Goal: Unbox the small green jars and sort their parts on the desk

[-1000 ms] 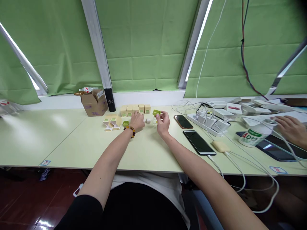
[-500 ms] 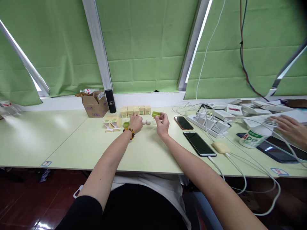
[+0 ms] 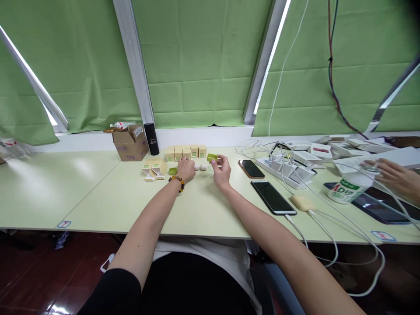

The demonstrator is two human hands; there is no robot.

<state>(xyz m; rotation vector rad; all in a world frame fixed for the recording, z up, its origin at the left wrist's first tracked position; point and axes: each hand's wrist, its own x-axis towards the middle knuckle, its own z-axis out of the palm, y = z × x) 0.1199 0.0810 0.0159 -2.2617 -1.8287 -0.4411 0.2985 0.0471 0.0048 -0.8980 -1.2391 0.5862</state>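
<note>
My right hand [image 3: 223,170] pinches a small green, tray-like piece [image 3: 212,157] between thumb and fingers, just above the table. My left hand [image 3: 186,170], a beaded bracelet at its wrist, is low over the table with its fingers curled; what they hold, if anything, is hidden. Small white cylinders [image 3: 203,167] lie between the hands, one touching or very near my left hand. Left of that hand is another green piece [image 3: 173,171]. Two open cream cartons [image 3: 154,169] lie further left. Behind the hands stands a row of small cream boxes [image 3: 194,151].
A cardboard box [image 3: 130,146] and a black cylinder [image 3: 151,139] stand at the back left. On the right are two phones [image 3: 274,197], a loaded power strip [image 3: 285,171], trailing cables and a white bottle [image 3: 351,187]. Another person's hand [image 3: 398,175] is by the bottle.
Almost nothing differs. The green piece in my right hand has shifted very slightly left, and my left hand stays in place.
</note>
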